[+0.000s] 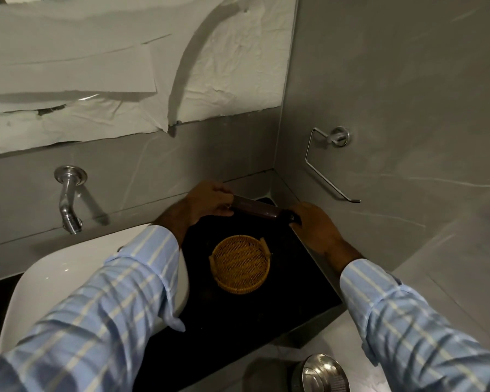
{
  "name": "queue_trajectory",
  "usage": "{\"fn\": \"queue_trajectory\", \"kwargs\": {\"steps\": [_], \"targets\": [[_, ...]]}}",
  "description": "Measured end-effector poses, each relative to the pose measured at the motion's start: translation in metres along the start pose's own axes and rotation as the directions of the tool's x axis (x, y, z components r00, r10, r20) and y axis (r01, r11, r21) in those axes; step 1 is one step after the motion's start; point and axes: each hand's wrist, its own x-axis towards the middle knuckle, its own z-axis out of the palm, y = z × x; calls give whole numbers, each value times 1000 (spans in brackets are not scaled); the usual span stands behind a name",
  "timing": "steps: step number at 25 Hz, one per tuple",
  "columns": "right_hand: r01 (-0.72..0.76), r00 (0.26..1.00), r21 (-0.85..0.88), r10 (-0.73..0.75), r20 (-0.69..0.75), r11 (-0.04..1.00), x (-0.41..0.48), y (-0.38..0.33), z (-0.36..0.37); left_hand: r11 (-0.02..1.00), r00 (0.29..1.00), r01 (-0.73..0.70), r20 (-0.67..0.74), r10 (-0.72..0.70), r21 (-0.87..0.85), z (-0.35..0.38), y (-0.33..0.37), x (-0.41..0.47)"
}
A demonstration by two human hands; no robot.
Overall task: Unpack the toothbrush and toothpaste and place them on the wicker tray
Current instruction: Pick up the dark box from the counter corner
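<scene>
Toothbrush packet (256,208), one dark long item, spans two hands above the black counter (300,281): left hand (207,203) at 10 o'clock, right hand (314,224) at 2 o'clock, each grip closed on an end. One wicker tray (239,264) sits empty below. One tap (68,199), one basin (54,275).

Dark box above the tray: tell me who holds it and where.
Both hands grip the long dark box by its ends: left hand at one end, right hand at the other.

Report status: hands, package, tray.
Left hand and right hand grip dark package by its ends, above counter. Wicker tray empty. Nothing blocking.
</scene>
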Motion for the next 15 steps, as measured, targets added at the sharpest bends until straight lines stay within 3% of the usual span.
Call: {"fn": "queue_trajectory", "kwargs": {"steps": [5,9,11,12,13,14,15], "targets": [[9,1000,9,-9,0,1000,-1,1,4,1000,993,-15,-118,17,17,6,2,-2],[25,999,40,-24,-24,999,2,1,7,996,999,-37,-33,35,-80,10,4,-5],[-62,990,129,78,-121,990,4,-2,12,994,995,-85,-58,81,-70,12,4,-6],[-161,970,233,198,-142,959,6,-4,15,992,990,-102,-105,94,-78,12,5,-7],[-286,937,414,343,-70,864,8,-8,17,989,979,-130,-166,118,-64,13,6,-8],[-413,885,639,453,112,649,11,-16,17,986,965,-161,-218,149,-40,12,6,-8],[-500,831,804,438,342,322,14,-24,15,983,959,-176,-235,161,-46,12,7,-10]]}}
